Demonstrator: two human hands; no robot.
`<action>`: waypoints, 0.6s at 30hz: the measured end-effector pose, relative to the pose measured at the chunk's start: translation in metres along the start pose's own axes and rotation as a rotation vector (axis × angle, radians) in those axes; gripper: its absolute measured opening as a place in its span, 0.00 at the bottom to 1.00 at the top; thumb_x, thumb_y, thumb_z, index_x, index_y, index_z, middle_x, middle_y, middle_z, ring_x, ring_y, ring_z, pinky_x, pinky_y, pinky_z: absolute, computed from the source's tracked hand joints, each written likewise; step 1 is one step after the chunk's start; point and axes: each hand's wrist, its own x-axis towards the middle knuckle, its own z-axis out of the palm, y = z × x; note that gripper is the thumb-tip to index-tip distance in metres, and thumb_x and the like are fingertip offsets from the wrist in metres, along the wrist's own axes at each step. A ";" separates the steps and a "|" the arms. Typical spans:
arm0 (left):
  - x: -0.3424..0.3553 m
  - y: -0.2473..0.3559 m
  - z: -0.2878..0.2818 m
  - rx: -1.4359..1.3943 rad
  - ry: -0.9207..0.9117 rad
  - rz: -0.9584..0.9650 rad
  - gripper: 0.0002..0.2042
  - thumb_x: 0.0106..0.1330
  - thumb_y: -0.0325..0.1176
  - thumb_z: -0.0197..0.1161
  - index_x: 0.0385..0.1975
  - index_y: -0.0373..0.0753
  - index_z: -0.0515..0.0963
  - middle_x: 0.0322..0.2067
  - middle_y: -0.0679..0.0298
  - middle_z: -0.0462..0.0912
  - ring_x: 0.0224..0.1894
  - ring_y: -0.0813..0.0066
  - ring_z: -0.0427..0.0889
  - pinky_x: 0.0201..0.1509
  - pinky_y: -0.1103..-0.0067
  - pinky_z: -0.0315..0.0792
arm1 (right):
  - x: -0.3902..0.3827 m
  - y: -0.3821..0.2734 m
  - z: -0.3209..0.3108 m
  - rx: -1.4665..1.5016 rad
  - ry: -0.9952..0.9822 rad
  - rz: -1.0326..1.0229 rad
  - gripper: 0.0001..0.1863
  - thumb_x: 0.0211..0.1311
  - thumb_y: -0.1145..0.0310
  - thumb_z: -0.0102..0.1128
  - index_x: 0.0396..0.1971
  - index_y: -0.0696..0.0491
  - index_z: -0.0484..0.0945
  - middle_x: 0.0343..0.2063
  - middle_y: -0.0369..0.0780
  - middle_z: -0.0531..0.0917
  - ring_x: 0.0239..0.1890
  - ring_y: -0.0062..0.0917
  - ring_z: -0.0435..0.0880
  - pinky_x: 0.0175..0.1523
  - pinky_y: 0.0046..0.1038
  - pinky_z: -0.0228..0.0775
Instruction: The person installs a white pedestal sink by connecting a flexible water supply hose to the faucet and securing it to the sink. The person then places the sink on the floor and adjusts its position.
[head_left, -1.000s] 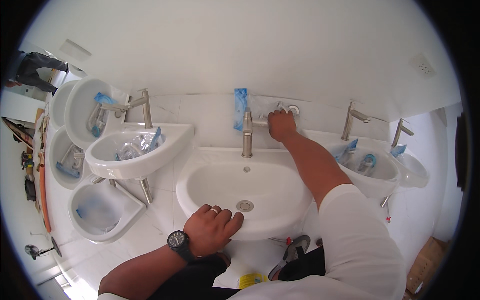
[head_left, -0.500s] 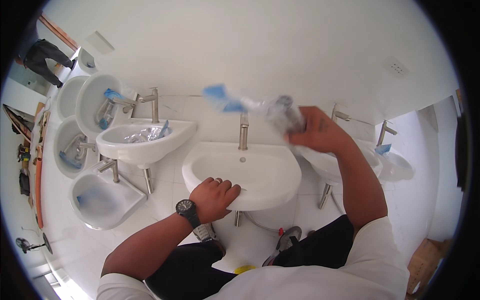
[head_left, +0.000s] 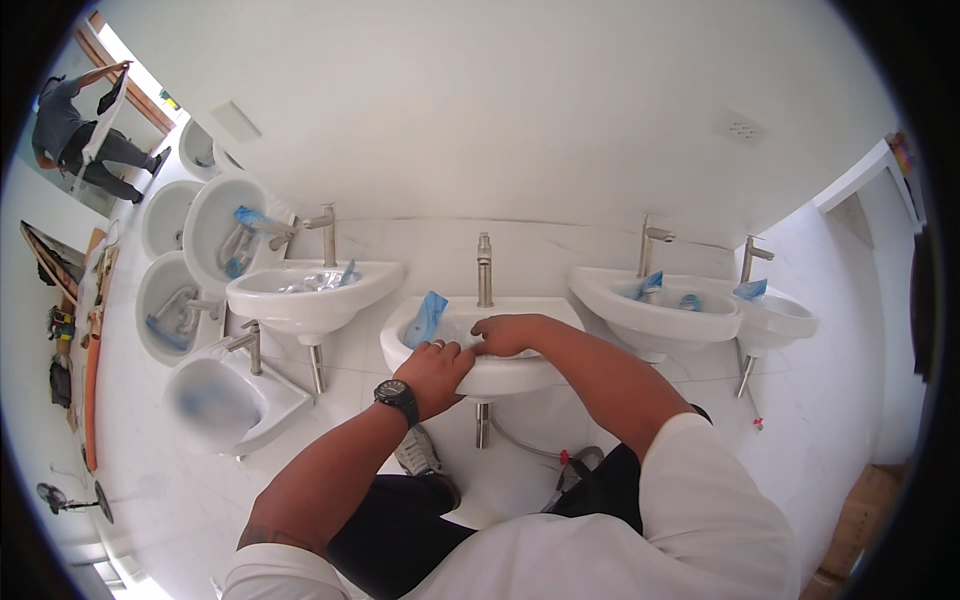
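Note:
In front of me a white washbasin (head_left: 530,378) stands with a metal tap (head_left: 485,275) upright at its back. A clear plastic bag with a blue end (head_left: 428,318) lies in its bowl, the blue part sticking up at the left. My right hand (head_left: 510,335) is down in the bowl with fingers closed on the clear part, mostly hidden. My left hand (head_left: 437,375), with a black watch at the wrist, is wrapped over the front rim, close beside the bag. The fingertips of both hands nearly meet; whether the left also touches the bag is hidden.
Several more white washbasins with taps stand at left, one (head_left: 315,300) nearby, and at right, one (head_left: 655,315) nearby; many hold blue-and-clear bags. A hose (head_left: 525,440) lies below. A cardboard box (head_left: 865,515) stands lower right. At far left another person (head_left: 85,135) holds a sheet-like item.
My right hand has brought the plastic bag down from above the tap into the washbasin's bowl. My left hand stays at the rim. The view has shifted, and the other person shows more fully.

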 end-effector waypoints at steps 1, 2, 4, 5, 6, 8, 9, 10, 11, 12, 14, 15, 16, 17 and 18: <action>0.001 0.000 0.000 -0.004 -0.003 -0.003 0.25 0.55 0.39 0.74 0.51 0.40 0.73 0.42 0.56 0.79 0.47 0.53 0.81 0.53 0.62 0.73 | -0.017 0.000 -0.010 0.131 -0.010 0.005 0.47 0.51 0.43 0.75 0.69 0.51 0.71 0.62 0.49 0.79 0.58 0.43 0.83 0.64 0.42 0.71; 0.001 -0.001 0.001 -0.006 -0.003 -0.008 0.25 0.55 0.38 0.74 0.51 0.40 0.73 0.41 0.56 0.80 0.47 0.53 0.82 0.53 0.62 0.73 | -0.040 0.003 -0.010 0.075 -0.014 -0.045 0.47 0.51 0.42 0.76 0.69 0.51 0.71 0.61 0.48 0.80 0.58 0.42 0.83 0.64 0.42 0.72; 0.003 -0.002 0.002 -0.026 -0.005 -0.012 0.24 0.55 0.37 0.74 0.50 0.40 0.74 0.40 0.56 0.81 0.45 0.53 0.83 0.52 0.61 0.74 | -0.089 0.010 0.008 -0.097 0.005 -0.154 0.47 0.51 0.41 0.76 0.67 0.51 0.72 0.60 0.48 0.81 0.58 0.42 0.83 0.63 0.40 0.73; 0.003 -0.002 0.002 -0.036 -0.012 -0.020 0.24 0.54 0.37 0.73 0.50 0.40 0.74 0.39 0.57 0.81 0.44 0.53 0.83 0.52 0.61 0.75 | -0.107 0.011 0.020 -0.225 0.116 -0.168 0.40 0.51 0.47 0.77 0.61 0.52 0.75 0.54 0.45 0.84 0.55 0.41 0.84 0.60 0.39 0.75; 0.004 -0.003 0.002 -0.017 -0.009 0.002 0.24 0.54 0.36 0.73 0.50 0.41 0.74 0.37 0.58 0.82 0.43 0.54 0.84 0.51 0.61 0.75 | -0.112 0.008 0.027 -0.280 0.233 -0.185 0.38 0.49 0.50 0.78 0.58 0.52 0.75 0.50 0.45 0.84 0.52 0.42 0.85 0.57 0.40 0.76; 0.005 -0.005 0.003 -0.015 -0.005 0.017 0.23 0.54 0.36 0.73 0.50 0.41 0.75 0.38 0.58 0.82 0.43 0.54 0.84 0.50 0.61 0.75 | -0.119 0.007 0.036 -0.341 0.389 -0.202 0.34 0.46 0.57 0.78 0.54 0.53 0.76 0.45 0.44 0.83 0.48 0.42 0.86 0.53 0.42 0.78; 0.006 -0.006 0.002 -0.010 -0.020 0.011 0.23 0.54 0.37 0.73 0.49 0.41 0.75 0.38 0.58 0.82 0.43 0.54 0.84 0.50 0.62 0.76 | -0.118 0.006 0.039 -0.346 0.427 -0.205 0.32 0.45 0.59 0.77 0.52 0.53 0.76 0.43 0.43 0.83 0.47 0.41 0.86 0.52 0.41 0.79; 0.007 -0.007 0.001 -0.003 0.009 0.018 0.23 0.54 0.37 0.74 0.49 0.41 0.75 0.38 0.58 0.82 0.43 0.54 0.84 0.50 0.62 0.76 | -0.117 0.005 0.041 -0.347 0.476 -0.202 0.31 0.44 0.61 0.77 0.50 0.53 0.76 0.42 0.43 0.83 0.46 0.40 0.86 0.51 0.41 0.79; 0.009 -0.009 -0.001 0.001 0.021 0.019 0.23 0.54 0.37 0.74 0.48 0.41 0.75 0.38 0.58 0.82 0.43 0.54 0.84 0.50 0.62 0.76 | -0.114 0.004 0.040 -0.347 0.480 -0.205 0.30 0.44 0.62 0.77 0.49 0.53 0.76 0.41 0.43 0.82 0.45 0.40 0.86 0.50 0.41 0.79; 0.011 -0.011 -0.002 0.011 0.043 0.015 0.23 0.54 0.37 0.74 0.48 0.41 0.75 0.38 0.59 0.82 0.43 0.55 0.84 0.50 0.62 0.76 | -0.112 0.004 0.038 -0.350 0.496 -0.199 0.29 0.44 0.62 0.76 0.48 0.52 0.76 0.41 0.43 0.82 0.45 0.40 0.86 0.50 0.41 0.79; 0.016 -0.013 -0.005 0.010 0.034 0.009 0.23 0.54 0.38 0.74 0.48 0.41 0.75 0.38 0.59 0.82 0.43 0.55 0.84 0.50 0.62 0.76 | -0.109 0.004 0.032 -0.353 0.521 -0.186 0.28 0.44 0.62 0.77 0.47 0.52 0.76 0.41 0.43 0.83 0.45 0.40 0.86 0.50 0.41 0.79; 0.018 -0.014 -0.006 0.009 0.018 -0.001 0.23 0.54 0.39 0.75 0.47 0.41 0.75 0.38 0.59 0.82 0.43 0.55 0.84 0.50 0.62 0.76 | -0.108 0.005 0.029 -0.352 0.526 -0.183 0.28 0.43 0.62 0.77 0.46 0.52 0.77 0.41 0.42 0.83 0.45 0.40 0.86 0.50 0.41 0.79; 0.021 -0.017 -0.008 0.015 0.040 0.000 0.23 0.55 0.39 0.75 0.48 0.41 0.75 0.38 0.59 0.82 0.43 0.55 0.84 0.50 0.62 0.76 | -0.107 0.005 0.027 -0.347 0.508 -0.166 0.28 0.43 0.61 0.78 0.46 0.52 0.77 0.41 0.41 0.83 0.44 0.40 0.86 0.50 0.41 0.79; 0.024 -0.019 -0.009 0.015 0.041 -0.003 0.23 0.55 0.39 0.75 0.48 0.41 0.75 0.38 0.59 0.82 0.43 0.56 0.84 0.50 0.62 0.76 | -0.106 0.006 0.024 -0.352 0.537 -0.185 0.29 0.42 0.62 0.78 0.46 0.52 0.77 0.41 0.42 0.83 0.44 0.40 0.86 0.50 0.41 0.79; 0.027 -0.021 -0.010 0.019 0.048 -0.010 0.23 0.55 0.40 0.75 0.48 0.41 0.75 0.38 0.59 0.83 0.43 0.56 0.84 0.50 0.62 0.76 | -0.104 0.007 0.021 -0.352 0.544 -0.190 0.29 0.42 0.62 0.78 0.46 0.52 0.77 0.41 0.42 0.83 0.44 0.40 0.86 0.50 0.41 0.79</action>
